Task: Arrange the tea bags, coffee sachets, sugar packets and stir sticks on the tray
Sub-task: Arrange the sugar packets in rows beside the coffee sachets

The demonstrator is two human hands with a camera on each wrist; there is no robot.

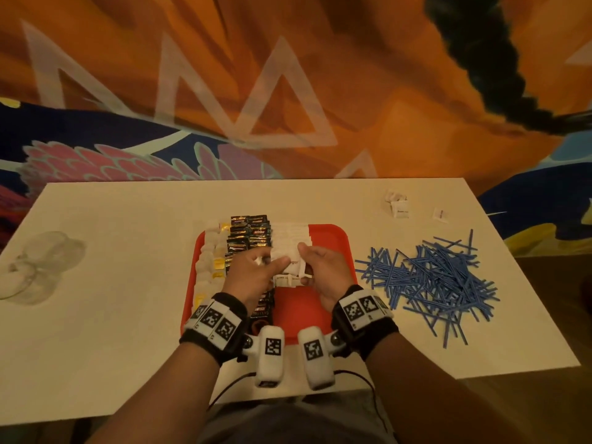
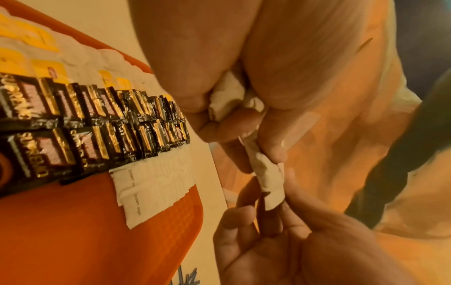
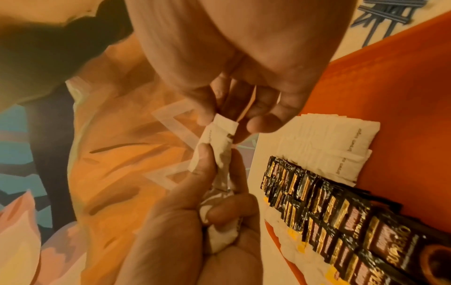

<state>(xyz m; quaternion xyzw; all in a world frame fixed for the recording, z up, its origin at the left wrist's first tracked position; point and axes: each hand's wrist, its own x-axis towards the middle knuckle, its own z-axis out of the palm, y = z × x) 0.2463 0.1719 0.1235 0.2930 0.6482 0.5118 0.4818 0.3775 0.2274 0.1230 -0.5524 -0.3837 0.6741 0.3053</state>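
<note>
A red tray (image 1: pixel 333 245) holds a column of tea bags (image 1: pixel 211 254), two rows of black coffee sachets (image 1: pixel 250 232) and overlapped white sugar packets (image 1: pixel 291 235). Both hands hover over the tray's middle. My left hand (image 1: pixel 275 262) grips a small bunch of sugar packets (image 2: pixel 227 94) in its palm and pinches one packet (image 2: pixel 266 173) at its tip. My right hand (image 1: pixel 304 261) pinches the other end of that same packet (image 3: pixel 222 131). Blue stir sticks (image 1: pixel 429 277) lie in a loose pile on the table to the right of the tray.
A few loose sugar packets (image 1: pixel 397 203) lie at the back right of the white table (image 1: pixel 112 299). A crumpled clear plastic bag (image 1: pixel 38 267) sits at the left edge. A patterned orange carpet lies beyond the table.
</note>
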